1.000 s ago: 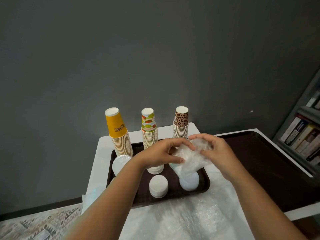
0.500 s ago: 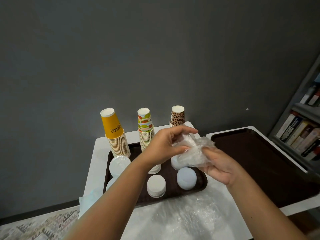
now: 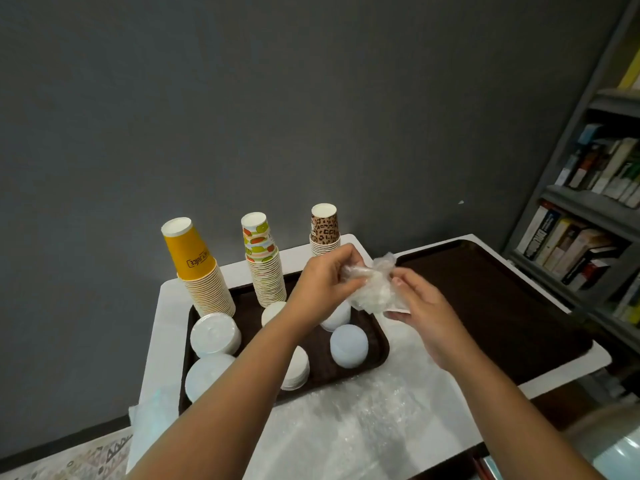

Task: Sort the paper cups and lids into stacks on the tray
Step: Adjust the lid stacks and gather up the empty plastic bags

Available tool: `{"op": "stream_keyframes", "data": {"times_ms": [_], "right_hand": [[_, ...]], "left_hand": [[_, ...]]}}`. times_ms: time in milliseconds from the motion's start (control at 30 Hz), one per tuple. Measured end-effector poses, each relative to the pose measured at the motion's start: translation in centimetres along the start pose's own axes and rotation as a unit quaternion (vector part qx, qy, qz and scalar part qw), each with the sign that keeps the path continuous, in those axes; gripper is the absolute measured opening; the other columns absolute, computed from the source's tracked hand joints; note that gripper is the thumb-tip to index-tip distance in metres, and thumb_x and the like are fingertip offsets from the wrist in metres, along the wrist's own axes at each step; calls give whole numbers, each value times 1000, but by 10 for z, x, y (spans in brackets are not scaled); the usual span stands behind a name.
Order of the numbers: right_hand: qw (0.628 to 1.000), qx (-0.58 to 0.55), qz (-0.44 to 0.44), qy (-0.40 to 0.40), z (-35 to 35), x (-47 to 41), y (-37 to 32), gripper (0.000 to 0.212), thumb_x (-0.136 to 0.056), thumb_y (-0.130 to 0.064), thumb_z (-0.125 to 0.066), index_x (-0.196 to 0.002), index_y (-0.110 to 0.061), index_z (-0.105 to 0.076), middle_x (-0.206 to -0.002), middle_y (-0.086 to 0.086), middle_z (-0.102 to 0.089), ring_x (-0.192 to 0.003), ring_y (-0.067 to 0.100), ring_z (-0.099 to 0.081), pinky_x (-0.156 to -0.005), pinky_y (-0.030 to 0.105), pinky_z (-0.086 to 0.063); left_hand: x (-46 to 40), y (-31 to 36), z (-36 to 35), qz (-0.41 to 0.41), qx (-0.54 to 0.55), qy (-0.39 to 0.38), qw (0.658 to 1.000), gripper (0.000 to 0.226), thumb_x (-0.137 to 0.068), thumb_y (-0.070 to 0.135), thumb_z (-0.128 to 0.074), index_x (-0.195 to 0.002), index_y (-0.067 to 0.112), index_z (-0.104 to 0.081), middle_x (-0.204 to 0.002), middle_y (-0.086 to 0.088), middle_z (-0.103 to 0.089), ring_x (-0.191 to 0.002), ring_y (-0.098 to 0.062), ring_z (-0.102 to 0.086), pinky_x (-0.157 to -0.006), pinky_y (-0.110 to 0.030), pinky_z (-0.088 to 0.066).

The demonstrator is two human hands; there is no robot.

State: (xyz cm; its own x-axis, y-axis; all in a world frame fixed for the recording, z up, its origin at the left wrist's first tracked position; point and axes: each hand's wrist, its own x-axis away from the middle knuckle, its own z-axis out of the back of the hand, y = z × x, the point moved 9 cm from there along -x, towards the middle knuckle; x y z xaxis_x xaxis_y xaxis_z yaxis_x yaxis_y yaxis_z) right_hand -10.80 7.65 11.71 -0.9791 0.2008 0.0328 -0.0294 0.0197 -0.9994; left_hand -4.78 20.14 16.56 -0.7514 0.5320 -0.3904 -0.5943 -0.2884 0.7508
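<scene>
Tray (image 3: 379,355) with three cup stacks, both hands gripping one crumpled plastic bag (image 3: 372,291).

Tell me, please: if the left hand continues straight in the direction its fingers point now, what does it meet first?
The left hand points toward the right hand, and its fingers already pinch the crumpled plastic bag between them. So the bag comes first, then probably the right hand's fingers, though depth is uncertain.

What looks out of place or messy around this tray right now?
The yellow cup stack leans left. Crumpled clear plastic wrap is held between the left hand and right hand, and more loose wrap lies on the white table.
</scene>
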Motion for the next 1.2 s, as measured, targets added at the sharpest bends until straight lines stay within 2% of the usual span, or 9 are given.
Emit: {"op": "stream_keyframes", "data": {"times_ms": [100, 233, 333, 467, 633, 767, 900, 1067, 1200], "right_hand": [[994, 47, 98, 14, 20, 11, -12, 46, -88, -36, -55, -133, -37, -45, -123, -16, -55, -108, -2, -57, -80, 25, -56], [969, 178, 156, 68, 52, 27, -13, 41, -81, -12, -73, -116, -32, -64, -112, -14, -61, -104, 1, -59, -80, 15, -51], [962, 208, 145, 100, 79, 41, -3, 35, -80, -8, -72, -99, -37, -65, -102, -14, -64, -96, -3, -61, -77, 13, -50], [947, 266, 93, 157, 129, 61, 19, 21, -80, -4, -71, -90, -22, -70, -87, -19, -64, -83, -11, -58, -69, 4, -44], [895, 378, 43, 233, 187, 98, 41, 18, -77, -9, -75, -91, -21, -72, -74, -20, -50, -84, 9, -53, -73, 21, -44], [893, 374, 14, 249, 233, 129, 65, 14, -79, -10, -73, -85, -22, -69, -82, -18, -59, -83, 2, -57, -71, 19, -45], [880, 390, -9, 272, 272, 161, 86, 21, -77, -4, -74, -86, -23, -70, -76, -22, -54, -74, -10, -53, -63, 3, -37], [848, 437, -87, 286, 313, 192, 125, 16, -80, -5, -70, -91, -17, -69, -85, -10, -52, -75, 6, -51, -70, 13, -38], [833, 455, -104, 298, 328, 209, 151, 17, -76, 0, -71, -86, -13, -68, -85, -2, -56, -74, 14, -55, -68, 17, -38]], "left_hand": [[-4, 1, -15, 6, -4, 16, 1000, 21, -81, 6, -69, -79, 16, -51, -72, -10, -57, -59, -7, -42, -56, -20, -35], [-6, 9, -62, 5, 11, -31, 999, 23, -79, 4, -70, -77, 16, -50, -63, 4, -50, -55, -5, -40, -53, -16, -31], [-8, 12, -97, 9, 34, -65, 997, 31, -77, 2, -71, -72, 24, -49, -62, 12, -51, -55, -2, -44, -54, -15, -33], [-5, 22, -154, 12, 43, -118, 992, 35, -75, 4, -73, -67, 28, -48, -64, 11, -53, -56, -2, -44, -55, -16, -35], [2, 35, -234, 14, 50, -200, 978, 24, -75, 7, -75, -72, 19, -54, -69, 6, -57, -62, -4, -49, -58, -17, -37], [11, 50, -302, 1, 52, -266, 962, 22, -75, 9, -75, -74, 19, -55, -70, 8, -57, -65, -3, -52, -62, -22, -40], [21, 67, -358, -26, 42, -324, 945, 14, -79, 11, -72, -86, 7, -61, -82, 2, -59, -77, -9, -53, -66, -21, -39], [44, 80, -417, -58, -20, -354, 933, 29, -83, 13, -67, -111, 8, -58, -118, -8, -49, -105, -19, -50, -85, -20, -37], [62, 77, -443, -51, -75, -365, 926, 39, -89, 13, -60, -123, 8, -42, -129, -11, -43, -113, -23, -49, -89, -22, -38]]}}
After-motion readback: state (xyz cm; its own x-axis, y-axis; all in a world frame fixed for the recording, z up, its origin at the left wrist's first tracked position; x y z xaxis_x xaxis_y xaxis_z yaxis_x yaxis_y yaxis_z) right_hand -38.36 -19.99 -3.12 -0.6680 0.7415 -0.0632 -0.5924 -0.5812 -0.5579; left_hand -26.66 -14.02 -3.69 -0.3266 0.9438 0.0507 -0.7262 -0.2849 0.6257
